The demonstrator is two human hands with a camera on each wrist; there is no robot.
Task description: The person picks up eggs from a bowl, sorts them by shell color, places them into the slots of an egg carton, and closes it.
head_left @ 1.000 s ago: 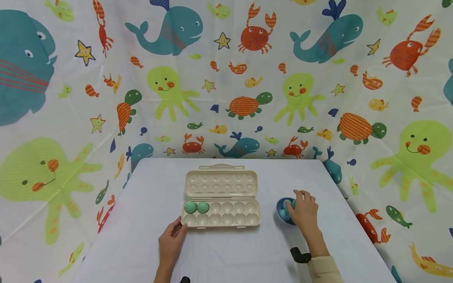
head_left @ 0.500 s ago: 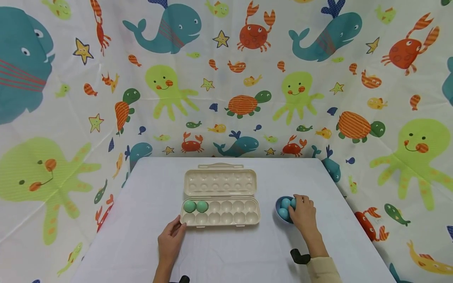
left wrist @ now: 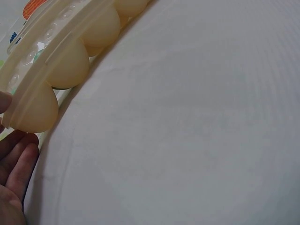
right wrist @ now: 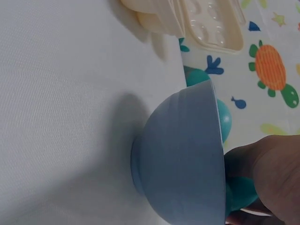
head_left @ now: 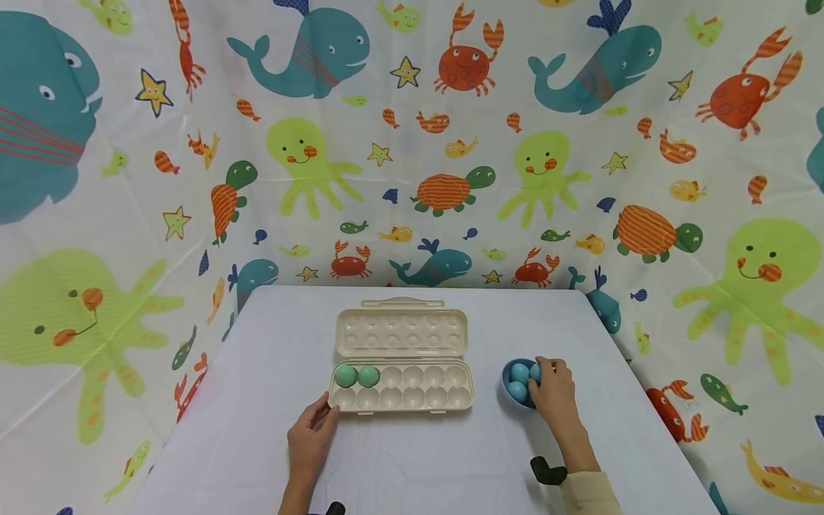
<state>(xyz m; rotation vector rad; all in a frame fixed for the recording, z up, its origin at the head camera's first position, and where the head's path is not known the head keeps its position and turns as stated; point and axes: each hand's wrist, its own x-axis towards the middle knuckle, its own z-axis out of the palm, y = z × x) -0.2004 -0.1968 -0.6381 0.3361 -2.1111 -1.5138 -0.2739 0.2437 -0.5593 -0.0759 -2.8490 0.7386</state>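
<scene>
A beige plastic egg carton lies with its lid laid back on the table. Two green eggs fill the two leftmost cups of its back row. My left hand holds the carton's front left corner; in the left wrist view its thumb is at the rim and the fingers lie below. On the right stands a blue bowl with several blue eggs. My right hand reaches over the bowl's right edge and grips a blue egg between thumb and fingers, partly hidden by the hand.
The white-covered table ends at a back edge behind the carton lid. A curtain printed with sea animals surrounds the table at the back and sides. Bare tablecloth lies between carton and bowl.
My right hand has shifted from above the bowl's middle to its right side, and its fingers have closed in on an egg there. The left hand and carton stay put.
</scene>
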